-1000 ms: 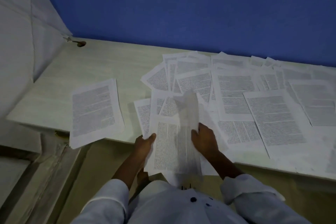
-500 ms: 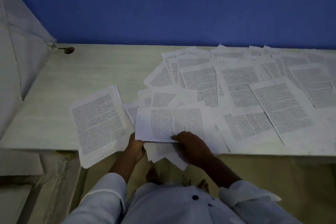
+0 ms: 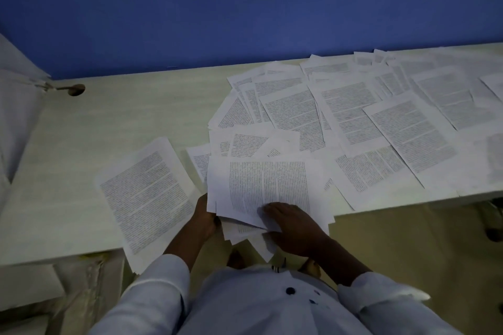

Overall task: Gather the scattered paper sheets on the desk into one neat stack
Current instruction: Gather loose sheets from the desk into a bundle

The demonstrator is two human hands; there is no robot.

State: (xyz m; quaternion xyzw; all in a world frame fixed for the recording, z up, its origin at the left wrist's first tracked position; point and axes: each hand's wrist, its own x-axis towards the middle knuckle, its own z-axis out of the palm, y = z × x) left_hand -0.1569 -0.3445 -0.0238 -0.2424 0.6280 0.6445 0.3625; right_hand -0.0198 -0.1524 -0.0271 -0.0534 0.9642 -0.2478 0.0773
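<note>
Left hand [image 3: 204, 219] grips the left edge of the gathered bundle [image 3: 268, 185]. Right hand [image 3: 295, 228] lies on top of it, fingers fairly straight, pressing the sheets down at the near edge of the desk [image 3: 109, 122]. To do this step well, I judge, the overhanging corners should be squared against the desk before reaching for more, with the press kept firm so nothing slides off. Just left of the left hand lies a lone sheet [image 3: 147, 198], hanging over the near edge. Far and right of the right hand, scattered sheets [image 3: 394, 128] overlap across the desk, not yet gathered.
</note>
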